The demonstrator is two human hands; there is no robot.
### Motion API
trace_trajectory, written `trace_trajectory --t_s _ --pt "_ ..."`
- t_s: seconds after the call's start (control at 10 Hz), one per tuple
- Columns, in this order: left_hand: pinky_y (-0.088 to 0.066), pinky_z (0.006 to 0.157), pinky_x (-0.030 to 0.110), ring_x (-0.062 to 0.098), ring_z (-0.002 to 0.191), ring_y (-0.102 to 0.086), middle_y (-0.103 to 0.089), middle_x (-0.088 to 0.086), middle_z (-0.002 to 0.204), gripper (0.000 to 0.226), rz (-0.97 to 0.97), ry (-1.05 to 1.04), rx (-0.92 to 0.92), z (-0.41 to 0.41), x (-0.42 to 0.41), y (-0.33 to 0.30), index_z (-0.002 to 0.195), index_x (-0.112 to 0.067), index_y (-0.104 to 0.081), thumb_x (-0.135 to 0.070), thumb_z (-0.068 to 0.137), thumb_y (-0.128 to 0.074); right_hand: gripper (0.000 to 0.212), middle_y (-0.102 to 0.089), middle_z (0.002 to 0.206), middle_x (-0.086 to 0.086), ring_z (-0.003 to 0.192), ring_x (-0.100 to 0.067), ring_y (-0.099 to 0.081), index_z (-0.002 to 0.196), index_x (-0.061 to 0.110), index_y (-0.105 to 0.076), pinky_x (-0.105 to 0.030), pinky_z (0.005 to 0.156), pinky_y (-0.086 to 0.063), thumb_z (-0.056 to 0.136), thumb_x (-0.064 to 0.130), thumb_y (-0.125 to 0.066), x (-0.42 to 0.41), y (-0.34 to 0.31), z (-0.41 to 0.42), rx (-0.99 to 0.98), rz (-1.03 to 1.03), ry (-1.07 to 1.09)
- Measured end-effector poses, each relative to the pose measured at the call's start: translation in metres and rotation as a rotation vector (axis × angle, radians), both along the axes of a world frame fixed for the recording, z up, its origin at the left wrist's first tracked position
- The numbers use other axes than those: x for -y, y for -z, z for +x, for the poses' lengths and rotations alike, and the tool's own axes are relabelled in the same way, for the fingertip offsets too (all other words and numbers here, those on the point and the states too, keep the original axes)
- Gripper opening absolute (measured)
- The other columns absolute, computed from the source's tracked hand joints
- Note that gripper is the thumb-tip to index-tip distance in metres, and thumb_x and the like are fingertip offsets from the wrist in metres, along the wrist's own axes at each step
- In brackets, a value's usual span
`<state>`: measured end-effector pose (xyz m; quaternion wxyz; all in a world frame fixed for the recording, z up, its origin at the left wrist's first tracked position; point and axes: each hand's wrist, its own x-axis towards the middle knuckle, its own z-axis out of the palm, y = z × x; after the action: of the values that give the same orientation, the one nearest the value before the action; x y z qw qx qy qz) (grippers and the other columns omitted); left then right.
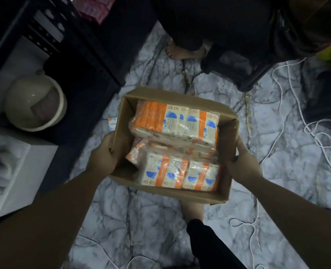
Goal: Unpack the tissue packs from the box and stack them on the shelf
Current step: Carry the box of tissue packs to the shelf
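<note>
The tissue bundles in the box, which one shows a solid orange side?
The far bundle, at the box's back end; the near bundle shows only its printed top.

Dim, bluish indoor light, brightest on the tissue packs (189,123), far corners sunk in shadow, soft blur throughout, wide-angle bending at edges.

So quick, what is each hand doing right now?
Left hand: grips the left wall of the cardboard box.
Right hand: grips the box's right wall.

left hand (102,155), right hand (241,158), both gripping box (226,133)
</note>
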<state>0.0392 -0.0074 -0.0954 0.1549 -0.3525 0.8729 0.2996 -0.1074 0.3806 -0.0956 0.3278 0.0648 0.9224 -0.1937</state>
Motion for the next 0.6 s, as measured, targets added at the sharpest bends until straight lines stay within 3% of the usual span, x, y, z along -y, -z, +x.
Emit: trace_trajectory --t_s 0.1,0.2,0.3,0.4,0.6 --pt "-0.038 0.065 0.029 0.010 0.067 -0.050 -0.061 0.001 0.084 0.054 0.038 -0.070 0.017 0.028 -0.001 0.003 0.153 -0.034 -0.044 -0.019 0.102 -0.054 0.072 -0.070 0.085 -0.009 0.075 -0.032 -0.059 0.160 0.046 -0.018 -0.036 0.067 -0.043 0.099 0.031 -0.052 0.003 -0.008 0.000 -0.014 0.003 -0.056" --pt "-0.045 0.083 0.035 0.017 0.091 -0.058 -0.068 0.005 0.114 0.053 0.110 -0.123 0.038 0.057 -0.002 0.000 0.155 -0.036 -0.041 -0.024 0.104 -0.050 0.065 -0.067 0.078 -0.007 0.074 -0.032 -0.060 0.158 0.046 -0.024 -0.036 0.067 -0.044 0.100 0.029 -0.048 0.007 -0.021 0.004 -0.016 -0.002 -0.121" --pt "-0.046 0.086 0.036 0.023 0.096 -0.063 -0.067 0.007 0.113 0.054 0.166 -0.179 0.017 0.090 -0.006 -0.016 0.154 -0.027 -0.045 -0.013 0.103 -0.053 0.064 -0.066 0.073 -0.005 0.068 -0.028 -0.061 0.157 0.048 -0.025 -0.036 0.064 -0.046 0.100 0.029 -0.048 0.013 -0.034 0.011 -0.013 -0.006 -0.207" --pt "-0.047 0.083 0.035 0.025 0.095 -0.064 -0.067 0.005 0.109 0.057 0.152 -0.218 0.053 0.127 -0.009 -0.037 0.154 -0.029 -0.044 -0.017 0.101 -0.059 0.064 -0.068 0.071 -0.003 0.069 -0.026 -0.063 0.155 0.052 -0.026 -0.038 0.066 -0.052 0.096 0.036 -0.045 0.022 -0.045 0.020 -0.005 0.011 -0.287" --pt "-0.049 0.074 0.035 0.023 0.082 -0.066 -0.073 0.011 0.100 0.059 0.144 -0.423 0.035 0.208 -0.007 -0.058 0.151 -0.031 -0.048 -0.015 0.097 -0.065 0.053 -0.070 0.068 0.002 0.067 -0.017 -0.066 0.150 0.049 -0.038 -0.030 0.057 -0.045 0.099 0.036 -0.047 0.075 -0.081 0.041 -0.025 -0.026 -0.415"
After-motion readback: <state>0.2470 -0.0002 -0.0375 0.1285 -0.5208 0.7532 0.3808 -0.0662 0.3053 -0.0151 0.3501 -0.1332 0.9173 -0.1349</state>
